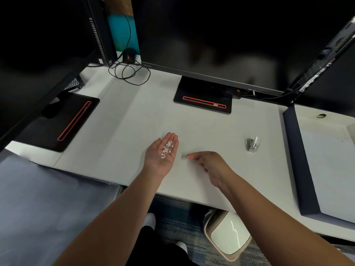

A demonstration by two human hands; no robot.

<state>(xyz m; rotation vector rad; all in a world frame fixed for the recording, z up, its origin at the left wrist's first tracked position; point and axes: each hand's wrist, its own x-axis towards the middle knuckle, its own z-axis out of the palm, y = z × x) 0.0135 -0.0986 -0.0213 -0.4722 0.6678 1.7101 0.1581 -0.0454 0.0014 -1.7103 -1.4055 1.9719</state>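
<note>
My left hand (162, 150) lies palm up over the white desk (134, 121), fingers straight, carrying several small white paper discs (166, 149) in the palm. My right hand (208, 164) hovers low over the desk just right of it. Its index finger points left with the tip at or just above the desk surface, and the other fingers are curled under. Whether it holds a disc I cannot tell. A small metal hole punch (253, 144) with a clear part stands on the desk to the right, apart from both hands.
A monitor stand (203, 96) sits at the back centre and another stand (63, 120) at the left. Cables (128, 73) lie at the back left. A dark-edged tray (292, 150) borders the right. A bin with a white lid (228, 235) is under the desk.
</note>
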